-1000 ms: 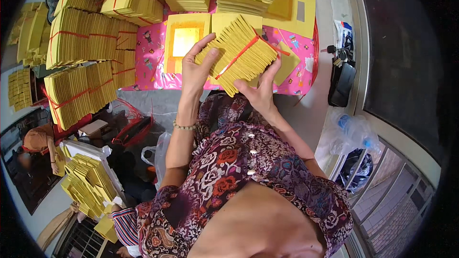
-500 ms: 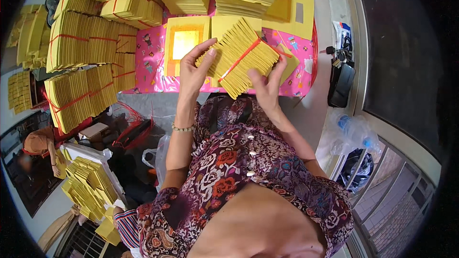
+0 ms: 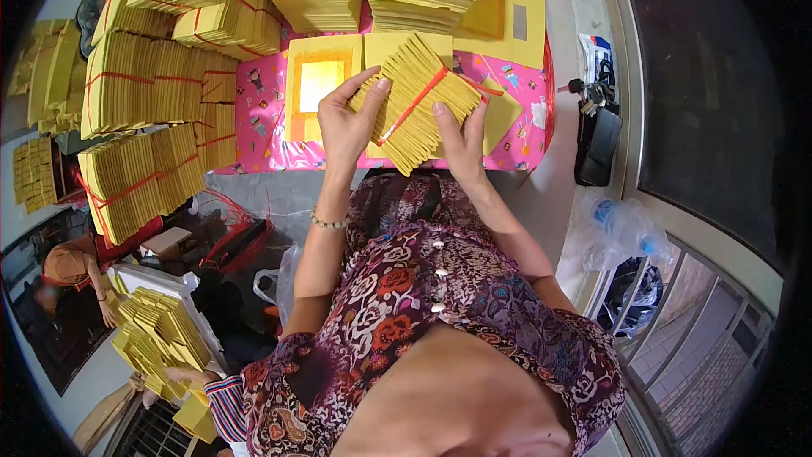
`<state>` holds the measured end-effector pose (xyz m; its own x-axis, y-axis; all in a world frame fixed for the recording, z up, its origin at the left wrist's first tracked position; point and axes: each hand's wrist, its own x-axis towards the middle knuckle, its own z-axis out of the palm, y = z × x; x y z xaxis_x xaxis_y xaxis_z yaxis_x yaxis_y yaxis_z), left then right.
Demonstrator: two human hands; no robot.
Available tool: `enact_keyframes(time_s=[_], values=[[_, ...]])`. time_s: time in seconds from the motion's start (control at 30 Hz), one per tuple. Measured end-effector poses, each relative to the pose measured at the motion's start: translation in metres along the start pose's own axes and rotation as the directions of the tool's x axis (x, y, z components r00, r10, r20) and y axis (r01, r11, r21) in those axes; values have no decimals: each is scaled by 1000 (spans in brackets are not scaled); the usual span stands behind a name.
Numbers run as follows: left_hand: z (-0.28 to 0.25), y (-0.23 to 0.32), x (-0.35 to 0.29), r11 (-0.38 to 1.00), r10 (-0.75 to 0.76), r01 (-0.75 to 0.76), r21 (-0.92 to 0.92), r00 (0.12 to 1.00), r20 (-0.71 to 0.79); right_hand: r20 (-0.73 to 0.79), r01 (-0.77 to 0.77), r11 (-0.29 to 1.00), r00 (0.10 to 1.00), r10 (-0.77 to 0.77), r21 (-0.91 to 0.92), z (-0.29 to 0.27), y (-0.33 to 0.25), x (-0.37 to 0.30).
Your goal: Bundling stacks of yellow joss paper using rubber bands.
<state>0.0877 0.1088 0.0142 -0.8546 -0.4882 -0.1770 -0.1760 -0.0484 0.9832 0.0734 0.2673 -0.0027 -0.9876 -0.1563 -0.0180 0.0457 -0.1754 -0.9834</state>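
Both hands, left hand (image 3: 345,123) and right hand (image 3: 461,144), are clamping fingers on the red-tied yellow paper bundle (image 3: 419,101) above the pink tabletop (image 3: 262,118); squeezing edges evenly should keep sheets aligned.

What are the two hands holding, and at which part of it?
A bundle of yellow paper sheets, tied with a red band: left hand at its left edge, right hand at its lower right edge.

Grey floor (image 3: 254,195), pink patterned cloth (image 3: 262,118), framed window (image 3: 702,93) alongside.
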Motion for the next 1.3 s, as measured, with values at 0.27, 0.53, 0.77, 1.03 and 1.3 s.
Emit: enact_keyframes(time_s=[0.27, 0.53, 0.77, 1.03, 1.3], values=[[-10, 4, 7, 988, -11, -3, 153, 996, 87, -19, 126, 977, 991, -131, -172, -23, -11, 30], [23, 36, 34, 709, 198, -296, 640, 955, 222, 100, 82, 988, 993, -69, -130, -26, -7, 37], [28, 36, 42, 760, 88, -237, 606, 960, 266, 109, 127, 973, 988, -108, -192, -31, -4, 41], [29, 41, 41, 744, 33, -169, 647, 976, 217, 197, 122, 976, 977, -85, -182, -41, -4, 46], [28, 41, 37, 752, 30, -143, 644, 983, 183, 137, 71, 986, 989, -50, -152, -26, -4, 34]])
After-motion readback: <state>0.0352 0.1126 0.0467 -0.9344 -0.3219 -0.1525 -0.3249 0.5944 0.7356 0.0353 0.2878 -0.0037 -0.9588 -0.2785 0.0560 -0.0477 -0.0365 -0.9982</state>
